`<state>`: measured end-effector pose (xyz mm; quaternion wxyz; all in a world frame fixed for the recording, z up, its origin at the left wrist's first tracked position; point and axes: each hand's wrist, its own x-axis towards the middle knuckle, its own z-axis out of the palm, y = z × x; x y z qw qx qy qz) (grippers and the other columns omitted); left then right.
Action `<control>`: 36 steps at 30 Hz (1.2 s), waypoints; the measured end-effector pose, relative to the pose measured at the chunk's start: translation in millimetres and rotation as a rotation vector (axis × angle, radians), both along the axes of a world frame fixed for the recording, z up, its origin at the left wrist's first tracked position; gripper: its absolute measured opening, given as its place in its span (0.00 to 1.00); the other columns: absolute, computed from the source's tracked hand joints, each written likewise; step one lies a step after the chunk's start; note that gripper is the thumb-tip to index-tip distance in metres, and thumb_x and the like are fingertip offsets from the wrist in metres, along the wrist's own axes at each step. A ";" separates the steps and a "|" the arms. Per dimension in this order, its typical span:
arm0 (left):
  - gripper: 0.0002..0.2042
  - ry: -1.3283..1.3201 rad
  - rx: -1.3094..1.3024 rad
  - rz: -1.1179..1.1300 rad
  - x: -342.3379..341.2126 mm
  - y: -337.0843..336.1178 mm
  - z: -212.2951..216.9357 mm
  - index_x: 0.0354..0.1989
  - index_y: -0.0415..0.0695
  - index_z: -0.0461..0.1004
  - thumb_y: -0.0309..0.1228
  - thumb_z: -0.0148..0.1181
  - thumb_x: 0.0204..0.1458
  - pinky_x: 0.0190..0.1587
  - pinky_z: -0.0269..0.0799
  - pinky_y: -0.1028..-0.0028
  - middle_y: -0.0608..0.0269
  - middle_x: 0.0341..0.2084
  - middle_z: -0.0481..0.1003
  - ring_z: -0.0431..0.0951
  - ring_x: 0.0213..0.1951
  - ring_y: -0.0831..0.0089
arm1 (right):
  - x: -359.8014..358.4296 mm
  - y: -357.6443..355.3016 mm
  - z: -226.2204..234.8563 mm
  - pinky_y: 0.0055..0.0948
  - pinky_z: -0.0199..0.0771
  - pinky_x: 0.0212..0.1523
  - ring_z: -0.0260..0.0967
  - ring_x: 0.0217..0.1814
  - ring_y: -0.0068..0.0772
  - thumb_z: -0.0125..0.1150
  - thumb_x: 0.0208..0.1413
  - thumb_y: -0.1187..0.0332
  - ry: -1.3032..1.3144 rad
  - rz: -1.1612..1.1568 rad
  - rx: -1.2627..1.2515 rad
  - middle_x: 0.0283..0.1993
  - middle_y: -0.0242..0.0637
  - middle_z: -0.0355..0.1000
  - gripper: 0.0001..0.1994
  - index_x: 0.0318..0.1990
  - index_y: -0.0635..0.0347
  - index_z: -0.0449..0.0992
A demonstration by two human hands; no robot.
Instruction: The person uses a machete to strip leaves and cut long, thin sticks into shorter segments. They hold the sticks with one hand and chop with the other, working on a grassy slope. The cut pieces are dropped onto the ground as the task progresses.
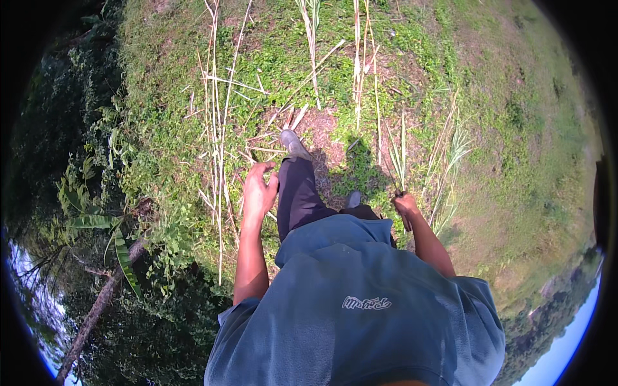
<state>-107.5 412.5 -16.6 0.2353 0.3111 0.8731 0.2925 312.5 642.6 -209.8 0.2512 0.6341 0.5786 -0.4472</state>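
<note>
My left hand [259, 188] hangs beside my left thigh, fingers loosely bent and thumb apart, with nothing in it. On the other side, my right hand [405, 204] is closed round the handle of a dark-handled knife [407, 223]. Its thin blade seems to point forward, nearly edge-on, so its exact shape is unclear. Long pale cut stalks [219, 116] lie on the ground ahead of my left hand. More stalks [358, 58] lie further ahead. Beside my right hand is a bundle of stalks with green leaves [444, 161].
Short pieces of stalk [299, 117] lie around my left boot [293, 143], which is stepped forward. Low green plants and grass [412, 51] cover the ground. To the left stand dense bushes [58, 122], a broad-leaved plant [122, 248] and a leaning trunk [96, 312].
</note>
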 end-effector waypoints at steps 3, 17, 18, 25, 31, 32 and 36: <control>0.11 -0.098 -0.020 -0.003 -45.3 11.9 -63.4 0.42 0.38 0.74 0.27 0.58 0.50 0.51 0.68 0.60 0.49 0.39 0.75 0.74 0.46 0.52 | -68.0 27.7 1.5 0.33 0.75 0.26 0.73 0.21 0.33 0.61 0.45 0.62 -0.122 0.047 0.135 0.25 0.41 0.74 0.18 0.42 0.63 0.75; 0.21 -0.371 -0.249 1.040 34.2 -214.0 -294.0 0.35 0.37 0.74 0.49 0.56 0.57 0.39 0.69 0.71 0.62 0.31 0.76 0.73 0.34 0.73 | -519.6 167.2 -508.4 0.34 0.69 0.34 0.67 0.26 0.33 0.71 0.43 0.59 0.228 0.041 0.373 0.23 0.34 0.73 0.14 0.28 0.57 0.75; 0.21 -0.387 -0.543 1.143 45.3 -208.9 -296.6 0.34 0.37 0.74 0.48 0.57 0.56 0.38 0.69 0.69 0.63 0.30 0.76 0.73 0.32 0.72 | -536.5 172.4 -563.8 0.35 0.70 0.37 0.68 0.29 0.34 0.71 0.42 0.58 0.276 0.104 0.419 0.25 0.35 0.73 0.15 0.30 0.57 0.76; 0.12 -0.599 -1.073 1.119 154.7 -225.5 -297.5 0.31 0.37 0.75 0.35 0.52 0.57 0.39 0.70 0.69 0.60 0.31 0.77 0.76 0.34 0.71 | -598.6 179.7 -721.6 0.43 0.74 0.49 0.75 0.45 0.52 0.61 0.47 0.57 0.031 0.240 0.399 0.39 0.47 0.77 0.16 0.43 0.51 0.77; 0.11 -0.591 -0.874 1.072 140.4 -189.0 -272.1 0.33 0.37 0.75 0.33 0.51 0.57 0.40 0.71 0.69 0.58 0.32 0.78 0.77 0.35 0.69 | -559.1 172.9 -630.4 0.46 0.74 0.47 0.75 0.43 0.54 0.60 0.49 0.57 0.029 0.222 0.381 0.39 0.48 0.77 0.15 0.43 0.50 0.76; 0.11 -0.566 -0.797 1.013 120.3 -192.5 -276.0 0.33 0.37 0.75 0.32 0.51 0.57 0.40 0.71 0.69 0.58 0.32 0.78 0.77 0.35 0.69 | -533.5 191.6 -597.9 0.46 0.74 0.46 0.75 0.42 0.54 0.60 0.50 0.57 0.065 0.192 0.413 0.37 0.49 0.77 0.15 0.42 0.52 0.76; 0.10 -0.332 -0.665 0.639 49.2 -140.1 -241.8 0.34 0.36 0.75 0.31 0.50 0.57 0.42 0.71 0.71 0.58 0.31 0.77 0.77 0.34 0.70 | -453.5 239.5 -423.8 0.47 0.73 0.39 0.75 0.36 0.55 0.64 0.49 0.57 0.204 0.105 0.484 0.30 0.50 0.76 0.15 0.35 0.59 0.74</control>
